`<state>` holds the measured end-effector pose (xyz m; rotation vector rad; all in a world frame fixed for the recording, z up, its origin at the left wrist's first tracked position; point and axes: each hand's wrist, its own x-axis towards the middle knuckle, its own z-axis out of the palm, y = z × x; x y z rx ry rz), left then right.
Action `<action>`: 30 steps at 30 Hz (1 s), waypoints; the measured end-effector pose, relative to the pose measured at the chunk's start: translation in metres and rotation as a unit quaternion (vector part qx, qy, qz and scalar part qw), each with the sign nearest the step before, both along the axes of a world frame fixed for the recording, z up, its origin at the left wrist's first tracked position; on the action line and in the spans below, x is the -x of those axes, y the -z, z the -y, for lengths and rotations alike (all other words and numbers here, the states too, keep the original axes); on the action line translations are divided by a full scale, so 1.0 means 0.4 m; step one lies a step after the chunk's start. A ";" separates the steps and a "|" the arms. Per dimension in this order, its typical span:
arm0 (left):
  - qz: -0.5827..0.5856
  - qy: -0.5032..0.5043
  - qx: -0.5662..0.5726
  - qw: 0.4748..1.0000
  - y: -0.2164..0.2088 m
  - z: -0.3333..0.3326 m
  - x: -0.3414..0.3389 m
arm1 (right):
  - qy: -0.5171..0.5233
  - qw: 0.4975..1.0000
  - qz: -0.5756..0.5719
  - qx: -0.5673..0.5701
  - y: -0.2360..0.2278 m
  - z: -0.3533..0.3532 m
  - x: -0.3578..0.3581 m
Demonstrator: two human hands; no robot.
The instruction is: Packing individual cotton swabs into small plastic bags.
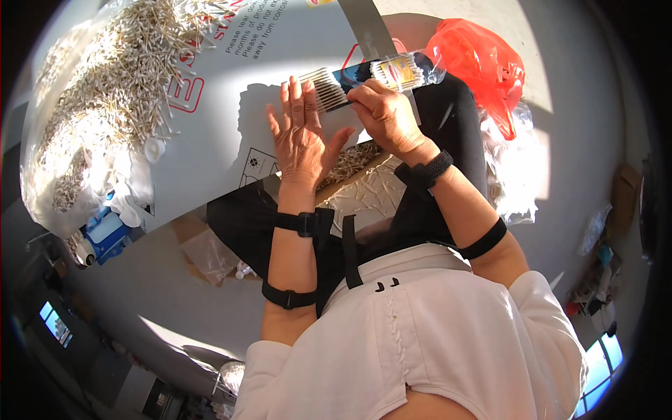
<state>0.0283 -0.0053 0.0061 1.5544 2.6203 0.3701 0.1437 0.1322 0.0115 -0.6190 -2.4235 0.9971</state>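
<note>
My left hand [302, 136] lies flat with its fingers spread. Its fingertips touch the left end of a neat row of cotton swabs [326, 91], which lie side by side. That row rests at one end of a long blue packet [355, 74], partly in clear plastic. Farther right on the packet sits a second bunch of swabs with a yellow label [399, 72]. My right hand [385, 115] is closed, thumb and fingertips pinched at the packet's near edge beside the row. What those fingertips pinch is hidden. Both hands are over a large grey printed board [217, 133].
A big clear bag [42, 150] spilling loose cotton swabs [115, 84] covers the board's left side. Blue-and-white packaging [108, 234] lies at its near corner. Past my right knee are a red plastic bag [476, 63] and clear wrapping [514, 164]. More swabs [364, 192] lie in a carton between my legs.
</note>
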 end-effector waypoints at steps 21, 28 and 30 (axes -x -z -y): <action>0.003 -0.004 0.003 1.000 0.033 -0.008 -0.005 | -0.006 0.998 0.042 -0.055 0.005 0.000 0.021; -0.014 -0.005 0.001 1.000 0.035 -0.008 -0.008 | 0.005 0.995 0.034 -0.093 0.015 -0.016 0.054; -0.015 -0.005 0.000 1.000 0.035 -0.008 -0.008 | 0.004 0.995 0.035 -0.091 0.020 -0.016 0.055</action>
